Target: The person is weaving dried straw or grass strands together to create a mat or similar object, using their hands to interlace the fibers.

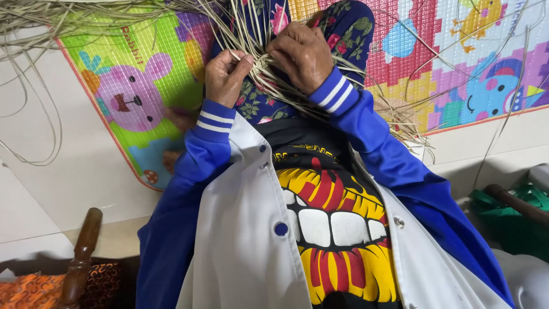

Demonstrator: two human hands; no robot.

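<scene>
Bundle of dry straw strands (269, 68) sits on the lap, over floral trousers (343, 28), loose ends fanning up and out to both sides. Left hand (224, 74) pinches a few strands between thumb and fingers. Right hand (300, 54) curled shut over the bundle's knot, just beside the left. Under them a colourful play mat (131, 91) on pale floor tiles (57, 189). Wooden chair post (83, 252) bottom left.

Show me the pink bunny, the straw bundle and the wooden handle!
Pink bunny (130, 94), head view, on its face.
Straw bundle (269, 71), head view, the strands between both hands.
Wooden handle (83, 252), head view, the middle of its shaft.
</scene>
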